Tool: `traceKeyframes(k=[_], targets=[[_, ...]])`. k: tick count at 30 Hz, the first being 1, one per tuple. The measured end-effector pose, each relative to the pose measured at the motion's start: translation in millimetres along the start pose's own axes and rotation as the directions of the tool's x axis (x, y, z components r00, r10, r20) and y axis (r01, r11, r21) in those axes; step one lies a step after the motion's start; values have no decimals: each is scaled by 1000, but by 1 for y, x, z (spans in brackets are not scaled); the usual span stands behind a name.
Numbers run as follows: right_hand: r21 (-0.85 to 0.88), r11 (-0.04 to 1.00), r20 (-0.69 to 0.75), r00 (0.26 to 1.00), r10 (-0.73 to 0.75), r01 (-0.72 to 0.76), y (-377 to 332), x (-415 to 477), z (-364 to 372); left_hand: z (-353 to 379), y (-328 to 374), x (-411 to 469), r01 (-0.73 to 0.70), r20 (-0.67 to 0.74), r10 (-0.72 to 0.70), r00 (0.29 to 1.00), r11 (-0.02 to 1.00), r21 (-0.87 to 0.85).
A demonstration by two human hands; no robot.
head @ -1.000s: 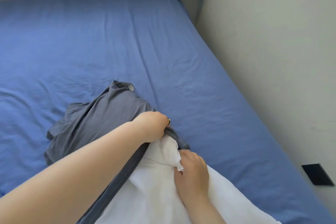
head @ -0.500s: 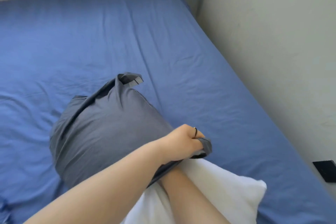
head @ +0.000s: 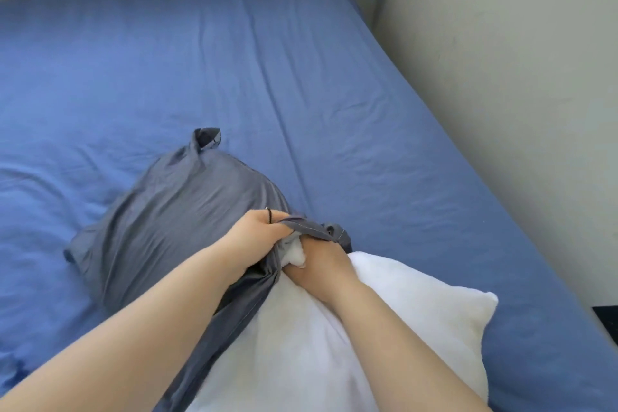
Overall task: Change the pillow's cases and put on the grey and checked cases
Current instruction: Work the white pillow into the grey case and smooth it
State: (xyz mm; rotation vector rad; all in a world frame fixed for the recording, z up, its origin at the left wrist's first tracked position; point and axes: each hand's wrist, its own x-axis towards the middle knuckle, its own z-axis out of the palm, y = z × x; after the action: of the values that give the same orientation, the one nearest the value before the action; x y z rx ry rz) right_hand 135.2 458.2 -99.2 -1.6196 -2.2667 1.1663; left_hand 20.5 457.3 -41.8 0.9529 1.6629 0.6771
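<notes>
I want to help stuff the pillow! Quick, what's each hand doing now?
Left hand: grips the open edge of the grey case.
Right hand: grips a bunch of the white pillow at the case's mouth.

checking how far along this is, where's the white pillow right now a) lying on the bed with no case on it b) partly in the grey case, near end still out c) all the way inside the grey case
b: the grey case covers only the far part of the pillow; its white near end is bare.
</notes>
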Motion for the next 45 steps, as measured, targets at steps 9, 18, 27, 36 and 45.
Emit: traceKeyframes(k=[9,18,27,36,45], targets=[[63,996,95,993,64,-70,1,-36,-2,-5,-4,-19,-33,-155,11,988,990,-140],[-75,997,192,981,34,-20,-43,-9,20,29,28,-9,41,234,85,968,873,-486],[-194,970,-236,967,101,-148,18,-32,-13,-19,-44,-47,-79,-153,197,968,823,563],[-541,821,83,984,-160,179,-67,-139,83,-39,-179,-125,259,-678,-190,710,966,1],[-413,910,117,991,70,-15,-58,-68,65,-43,-135,-104,160,-405,-298,864,927,-340]])
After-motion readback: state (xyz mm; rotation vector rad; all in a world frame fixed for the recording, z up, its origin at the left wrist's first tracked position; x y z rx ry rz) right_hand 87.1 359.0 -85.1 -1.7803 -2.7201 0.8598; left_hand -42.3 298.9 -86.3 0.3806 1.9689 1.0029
